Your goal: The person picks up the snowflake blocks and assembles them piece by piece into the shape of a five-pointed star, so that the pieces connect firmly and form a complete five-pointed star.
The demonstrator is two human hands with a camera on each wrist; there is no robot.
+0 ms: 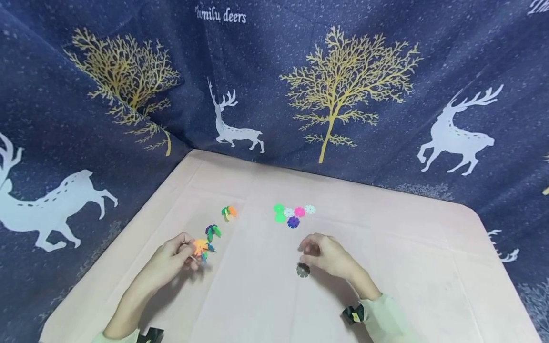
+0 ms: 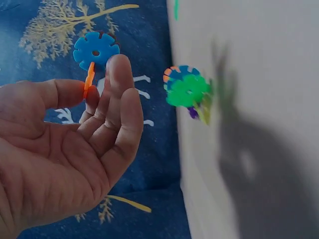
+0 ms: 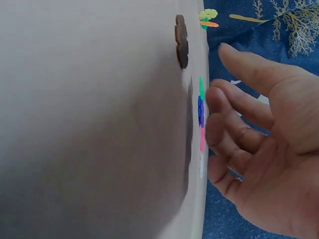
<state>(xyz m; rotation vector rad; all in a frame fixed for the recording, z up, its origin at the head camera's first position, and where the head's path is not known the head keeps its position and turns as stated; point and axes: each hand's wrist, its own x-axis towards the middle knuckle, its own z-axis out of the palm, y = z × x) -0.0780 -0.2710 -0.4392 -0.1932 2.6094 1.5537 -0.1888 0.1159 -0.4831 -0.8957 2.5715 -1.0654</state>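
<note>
My left hand (image 1: 173, 257) pinches a small cluster of notched plastic discs between thumb and fingers, above the left side of the table. Its orange disc (image 2: 88, 82) is at the thumb tip, and a blue disc (image 2: 96, 51) stands out beyond it. Two other joined clusters, a green and purple one (image 1: 212, 232) and a green and orange one (image 1: 229, 212), sit just past this hand. My right hand (image 1: 328, 255) hovers with loosely bent fingers and nothing between them. A dark brown disc (image 3: 182, 42) is close by, apart from the fingertips.
Farther back in the middle lie loose discs: green (image 1: 279, 217), purple (image 1: 293, 222), pink (image 1: 299, 212) and white (image 1: 310, 209). A pale cloth covers the table (image 1: 386, 267). Dark blue curtains (image 1: 274, 62) with deer and trees rise along its back and left edges.
</note>
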